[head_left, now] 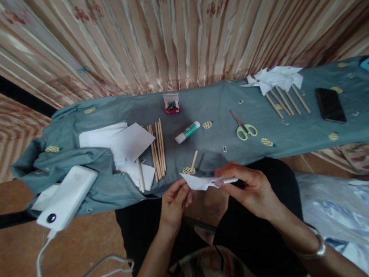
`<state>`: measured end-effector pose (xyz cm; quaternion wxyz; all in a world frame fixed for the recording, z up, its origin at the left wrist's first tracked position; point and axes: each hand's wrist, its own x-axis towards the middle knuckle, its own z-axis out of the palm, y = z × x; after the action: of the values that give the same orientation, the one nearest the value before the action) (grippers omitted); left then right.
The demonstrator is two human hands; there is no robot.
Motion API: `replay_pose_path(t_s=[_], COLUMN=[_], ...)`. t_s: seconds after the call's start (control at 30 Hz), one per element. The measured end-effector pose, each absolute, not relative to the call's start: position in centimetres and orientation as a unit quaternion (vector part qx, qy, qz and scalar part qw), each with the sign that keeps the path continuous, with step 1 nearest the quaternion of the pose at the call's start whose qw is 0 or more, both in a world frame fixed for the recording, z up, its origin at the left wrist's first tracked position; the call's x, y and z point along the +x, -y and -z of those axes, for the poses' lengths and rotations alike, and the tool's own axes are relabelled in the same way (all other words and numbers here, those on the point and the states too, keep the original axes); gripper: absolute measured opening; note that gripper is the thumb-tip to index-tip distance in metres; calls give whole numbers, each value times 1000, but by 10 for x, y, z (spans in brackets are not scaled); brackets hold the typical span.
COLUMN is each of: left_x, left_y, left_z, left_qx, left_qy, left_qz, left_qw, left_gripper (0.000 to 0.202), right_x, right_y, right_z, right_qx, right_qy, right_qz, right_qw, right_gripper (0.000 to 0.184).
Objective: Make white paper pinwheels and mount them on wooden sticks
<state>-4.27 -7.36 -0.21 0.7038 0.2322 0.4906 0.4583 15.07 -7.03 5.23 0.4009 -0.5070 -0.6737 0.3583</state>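
My left hand (174,202) and my right hand (250,189) are both closed on a folded white paper piece (200,182), held between them just above my lap at the near edge of the grey-blue cloth (207,104). A wooden stick (193,160) pokes up behind the paper. Beyond it on the cloth lie a glue stick (187,132), yellow-handled scissors (243,128) and a small red box of pins (171,104).
A bundle of wooden sticks (157,148) and loose white paper sheets (118,141) lie at left. Finished white paper pinwheels on sticks (278,84) lie at back right beside a black phone (330,105). A white power bank (67,196) with cable sits at the left edge.
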Motion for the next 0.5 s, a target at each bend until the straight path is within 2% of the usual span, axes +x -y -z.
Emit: replay_pose_path(t_s=[0.1,0.23,0.37,0.5], left_x=[-53,-58,-54,-55], left_y=[58,42,39,38], left_z=[-9,-28,-36,-32], left_qx=[261,344,399,392], left_qy=[-506,-501,-476,-483], left_qz=[-464,-435,-384,-397], left_qw=[679,664,683,674], left_gripper=[38,30,24,22], right_x=[155,156,159,160], right_y=[72,68,65,65], right_z=[-65,-68,-62,-60], right_qx=[-429,-394,-406,-410], right_qy=[801,855,857,854], right_qz=[-251,-169,-139,-137], right_qw=[334,291,283,288], right_gripper=[17,20,20,18])
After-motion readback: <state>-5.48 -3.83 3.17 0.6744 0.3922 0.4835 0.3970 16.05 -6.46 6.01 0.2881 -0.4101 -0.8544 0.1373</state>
